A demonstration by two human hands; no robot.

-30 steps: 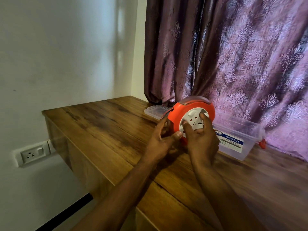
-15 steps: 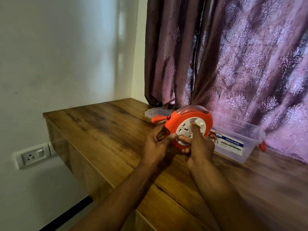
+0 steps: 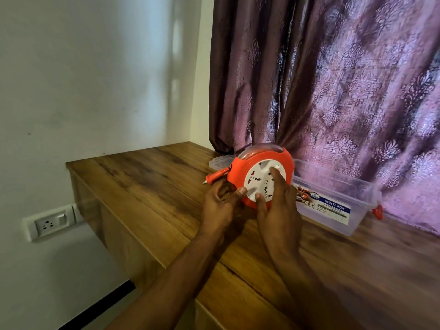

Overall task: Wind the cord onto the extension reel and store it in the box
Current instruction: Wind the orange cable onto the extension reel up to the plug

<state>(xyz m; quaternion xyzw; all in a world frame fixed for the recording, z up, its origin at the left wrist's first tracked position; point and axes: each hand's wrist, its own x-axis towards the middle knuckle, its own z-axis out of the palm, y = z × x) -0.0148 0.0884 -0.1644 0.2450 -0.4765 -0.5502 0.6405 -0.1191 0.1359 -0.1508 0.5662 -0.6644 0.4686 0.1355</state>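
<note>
An orange extension reel [image 3: 287,164] with a white socket face stands upright on the wooden table [image 3: 152,186]. My left hand [image 3: 220,204] grips its lower left edge, thumb on the rim. Straight fingers of my right hand [image 3: 277,207] press on the white socket disc. The orange plug [image 3: 215,177] sticks out from the reel's left side on a short bit of cord. Right behind the reel sits a clear plastic box [image 3: 338,210] with a blue MULTI-BOX label.
The box's clear lid [image 3: 219,161] lies behind the reel to the left. A purple curtain [image 3: 333,79] hangs at the table's back. A wall socket [image 3: 51,223] sits low on the white wall, left of the table's edge.
The plug has come into sight at the reel's left side and now pokes out further. My right fingers have shifted round on the white disc. The view dropped slightly.
</note>
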